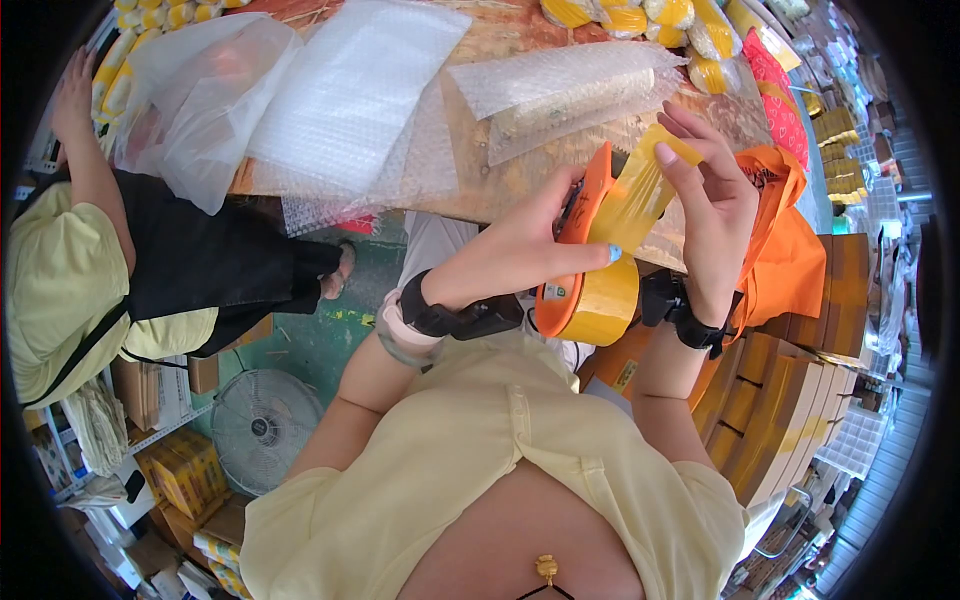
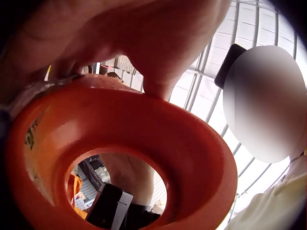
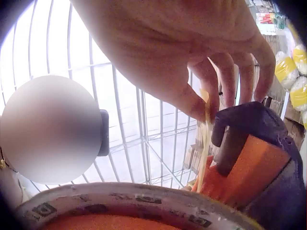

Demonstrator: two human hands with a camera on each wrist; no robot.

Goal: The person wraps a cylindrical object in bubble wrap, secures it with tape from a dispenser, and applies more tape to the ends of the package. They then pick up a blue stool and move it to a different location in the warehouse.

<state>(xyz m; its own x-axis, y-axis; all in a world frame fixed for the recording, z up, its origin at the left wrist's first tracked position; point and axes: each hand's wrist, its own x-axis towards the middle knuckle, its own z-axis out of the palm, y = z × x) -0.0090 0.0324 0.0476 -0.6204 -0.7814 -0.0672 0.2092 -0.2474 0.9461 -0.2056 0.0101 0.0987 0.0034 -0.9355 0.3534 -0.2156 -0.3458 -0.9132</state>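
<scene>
Orange plastic forms the side of the tape dispenser [image 1: 562, 292], held at the centre of the frame in front of a pale yellow shirt [image 1: 480, 430]. The left hand [image 1: 515, 250] grips it, the blue-nailed thumb lying across towards the yellow tape roll [image 1: 608, 305]. Just right of centre, the right hand [image 1: 718, 200] pinches the end of a tape strip [image 1: 640, 195] between thumb and finger, the other fingers bent and slightly apart.

The step in hand looks like drawing out a length of tape. The next move seems to call for a firm left grip and an even pull that holds the strip taut, so that it neither folds nor sticks to itself.

Beyond the hands, at the upper centre, a long bubble-wrapped bundle [image 1: 585, 105] lies on the wooden table [image 1: 500, 32]; what is inside is hard to make out. Translucent wrap sheets [image 1: 355, 95] lie to its left. An orange bag [image 1: 790, 265] hangs right of the right hand. Yellow-banded bundles [image 1: 668, 14] sit along the top edge, and another person [image 1: 60, 280] stands at the left edge.
</scene>
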